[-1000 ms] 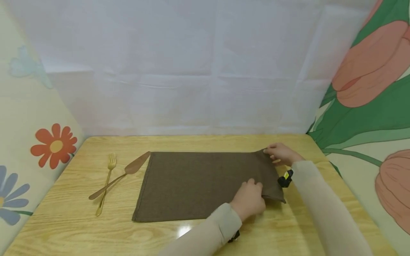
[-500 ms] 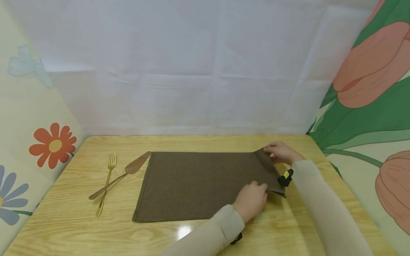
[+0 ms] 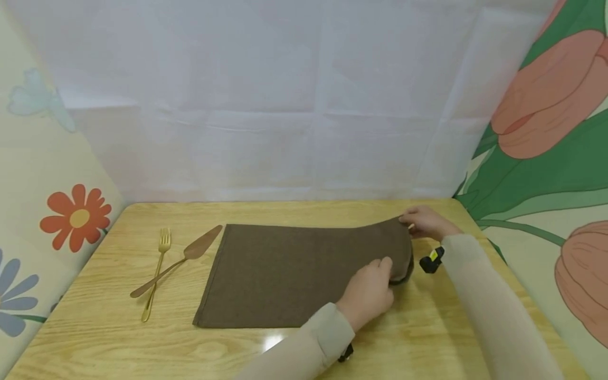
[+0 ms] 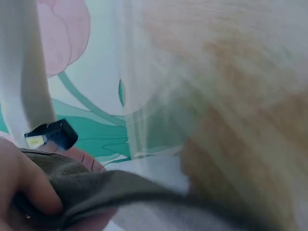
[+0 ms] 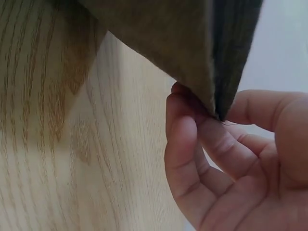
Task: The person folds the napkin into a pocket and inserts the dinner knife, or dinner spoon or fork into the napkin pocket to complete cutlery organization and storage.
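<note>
Head view: both hands are on the big rectangular dark brown fabric cloth (image 3: 280, 274), working at its right end! The right grip (image 3: 429, 221) pinches the far right corner, fingertips meeting on the fabric, and the right wrist camera confirms it, the corner's point tucked between fingers and thumb. Nearer the person, the left grip (image 3: 366, 294) holds the near side of that same end, thumb and fingers closed round the edge; the left wrist view is blurry beyond it.

So where's the cloth? Between the two grips it stands raised and curved; away to the left of them it lies flat on the light wood-grain tabletop (image 3: 104, 338).

Call this step a lift of the right end, by the look of it. Next, I'd judge, that end wants carrying across with both grips level, the fabric taut so it won't crease.

Look at the pose: left forearm slanting up from below, back of the hand uppermost; right forearm reaching in from the lower right, fingers pointing left.

Well left of both grips, beyond the cloth, a slim golden metal fork (image 3: 160, 264) and a copper-coloured, wedge-bladed cake server (image 3: 196, 249) lie crossed, neither one touched by a hand!
</note>
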### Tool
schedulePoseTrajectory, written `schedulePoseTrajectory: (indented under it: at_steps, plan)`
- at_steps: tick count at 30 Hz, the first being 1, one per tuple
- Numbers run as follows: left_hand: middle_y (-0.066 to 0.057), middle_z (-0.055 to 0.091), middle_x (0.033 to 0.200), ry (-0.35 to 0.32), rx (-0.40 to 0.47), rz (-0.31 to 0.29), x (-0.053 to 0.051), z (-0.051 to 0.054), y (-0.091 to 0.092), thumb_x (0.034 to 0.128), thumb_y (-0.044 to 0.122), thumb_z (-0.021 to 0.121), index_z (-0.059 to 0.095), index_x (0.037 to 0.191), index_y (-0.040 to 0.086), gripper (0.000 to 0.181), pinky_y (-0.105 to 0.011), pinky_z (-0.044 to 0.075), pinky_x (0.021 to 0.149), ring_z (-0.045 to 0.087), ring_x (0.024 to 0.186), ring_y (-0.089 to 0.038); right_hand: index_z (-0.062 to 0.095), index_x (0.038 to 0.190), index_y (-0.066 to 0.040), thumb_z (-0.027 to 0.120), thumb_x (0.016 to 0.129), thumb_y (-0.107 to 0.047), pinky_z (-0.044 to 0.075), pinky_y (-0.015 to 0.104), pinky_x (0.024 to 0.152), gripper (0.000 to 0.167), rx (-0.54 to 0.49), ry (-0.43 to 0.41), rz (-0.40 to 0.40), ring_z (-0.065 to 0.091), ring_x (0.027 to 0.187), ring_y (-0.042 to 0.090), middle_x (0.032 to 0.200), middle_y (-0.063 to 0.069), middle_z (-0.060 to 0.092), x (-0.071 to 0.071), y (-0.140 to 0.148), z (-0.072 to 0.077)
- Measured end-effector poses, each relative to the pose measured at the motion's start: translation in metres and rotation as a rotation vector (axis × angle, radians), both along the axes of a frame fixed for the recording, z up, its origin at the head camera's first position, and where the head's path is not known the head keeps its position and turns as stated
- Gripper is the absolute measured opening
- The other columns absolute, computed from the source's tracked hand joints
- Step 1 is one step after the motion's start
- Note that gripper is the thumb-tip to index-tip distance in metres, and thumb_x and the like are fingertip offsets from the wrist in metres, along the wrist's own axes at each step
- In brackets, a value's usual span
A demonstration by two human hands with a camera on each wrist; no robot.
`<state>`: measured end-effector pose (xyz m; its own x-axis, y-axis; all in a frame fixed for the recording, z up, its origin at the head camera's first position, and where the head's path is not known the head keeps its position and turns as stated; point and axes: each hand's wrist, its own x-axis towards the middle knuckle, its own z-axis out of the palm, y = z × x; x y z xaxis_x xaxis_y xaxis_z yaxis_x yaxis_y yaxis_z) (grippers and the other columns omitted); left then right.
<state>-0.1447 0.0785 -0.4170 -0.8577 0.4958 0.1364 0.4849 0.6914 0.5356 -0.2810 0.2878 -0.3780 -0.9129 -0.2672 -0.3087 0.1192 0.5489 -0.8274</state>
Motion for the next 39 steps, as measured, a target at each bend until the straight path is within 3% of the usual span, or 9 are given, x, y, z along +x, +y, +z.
schedulePoseTrajectory:
  at_steps: [5, 8, 12, 18, 22, 29, 32, 37, 39]
  plan:
    - [0.001, 0.044, 0.074, -0.088, 0.15, -0.002, -0.002, 0.005, -0.006, 0.0884, 0.006, 0.056, 0.049, 0.086, 0.012, 0.01, -0.025, 0.036, 0.054, 0.039, 0.062, -0.011, 0.065, 0.108, 0.008, 0.048, 0.105, -0.012, 0.057, 0.03, 0.075, 0.026, 0.003, 0.02, -0.009, 0.066, 0.077, 0.012, 0.095, 0.006, 0.067, 0.003, 0.001, 0.002]
    - [0.003, 0.041, 0.072, -0.075, 0.199, -0.021, -0.002, 0.006, -0.007, 0.0891, 0.01, 0.054, 0.047, 0.085, 0.014, 0.009, -0.023, 0.033, 0.053, 0.036, 0.06, -0.01, 0.067, 0.106, 0.005, 0.049, 0.104, -0.016, 0.057, 0.032, 0.078, 0.027, 0.031, 0.056, -0.058, 0.064, 0.078, 0.012, 0.097, 0.006, 0.066, 0.003, 0.0, 0.002]
    - [0.004, 0.04, 0.07, -0.061, 0.268, -0.066, -0.001, 0.006, -0.007, 0.0895, 0.011, 0.057, 0.047, 0.087, 0.015, 0.011, -0.02, 0.032, 0.05, 0.036, 0.056, -0.007, 0.065, 0.096, 0.0, 0.053, 0.102, -0.02, 0.056, 0.03, 0.073, 0.024, 0.017, 0.131, -0.182, 0.057, 0.07, 0.011, 0.078, 0.0, 0.059, 0.003, -0.002, 0.005]
    - [0.006, 0.046, 0.065, -0.091, 0.463, -0.088, 0.001, 0.011, -0.005, 0.0949, 0.012, 0.058, 0.051, 0.091, 0.014, 0.009, -0.018, 0.034, 0.046, 0.039, 0.05, -0.003, 0.067, 0.082, -0.011, 0.06, 0.097, -0.019, 0.05, 0.022, 0.059, 0.019, -0.17, 0.252, -0.412, 0.048, 0.058, 0.005, 0.062, -0.011, 0.051, 0.003, -0.004, 0.013]
    - [0.005, 0.046, 0.062, -0.108, 0.623, -0.07, 0.005, 0.017, -0.004, 0.1063, 0.021, 0.051, 0.049, 0.086, 0.012, 0.022, -0.018, 0.04, 0.047, 0.043, 0.049, -0.002, 0.07, 0.08, -0.016, 0.064, 0.097, -0.022, 0.045, 0.022, 0.055, 0.019, -0.275, 0.26, -0.486, 0.044, 0.053, 0.005, 0.059, -0.012, 0.052, 0.005, -0.008, 0.024]
    - [0.003, 0.052, 0.058, -0.163, 0.762, -0.055, 0.01, 0.024, -0.01, 0.1085, 0.029, 0.05, 0.048, 0.071, 0.011, 0.041, -0.022, 0.053, 0.054, 0.059, 0.052, -0.004, 0.067, 0.116, -0.005, 0.066, 0.099, -0.033, 0.054, 0.023, 0.069, 0.033, -0.284, 0.205, -0.459, 0.059, 0.079, 0.009, 0.101, -0.005, 0.063, 0.01, -0.029, 0.052]
    - [0.003, 0.054, 0.056, -0.15, 0.763, -0.061, 0.013, 0.026, -0.018, 0.1043, 0.017, 0.055, 0.047, 0.073, 0.011, 0.033, -0.02, 0.05, 0.05, 0.06, 0.053, -0.003, 0.066, 0.112, -0.006, 0.067, 0.099, -0.031, 0.055, 0.025, 0.073, 0.028, -0.338, 0.169, -0.448, 0.06, 0.085, 0.013, 0.109, 0.002, 0.058, 0.01, -0.042, 0.059]
    - [0.004, 0.049, 0.051, -0.176, 0.722, -0.034, 0.017, 0.03, -0.038, 0.0981, 0.006, 0.056, 0.044, 0.084, 0.01, 0.018, -0.02, 0.036, 0.042, 0.053, 0.045, -0.006, 0.062, 0.099, -0.008, 0.066, 0.099, -0.024, 0.055, 0.025, 0.07, 0.016, -0.443, 0.119, -0.411, 0.06, 0.075, 0.013, 0.101, 0.005, 0.057, 0.01, -0.062, 0.064]
    - [0.004, 0.044, 0.051, -0.212, 0.724, -0.018, 0.017, 0.031, -0.046, 0.0994, 0.007, 0.055, 0.042, 0.082, 0.009, 0.022, -0.02, 0.042, 0.045, 0.057, 0.047, -0.014, 0.06, 0.099, -0.008, 0.065, 0.099, -0.022, 0.055, 0.024, 0.068, 0.015, -0.471, 0.106, -0.397, 0.06, 0.07, 0.012, 0.096, 0.004, 0.058, 0.01, -0.069, 0.065]
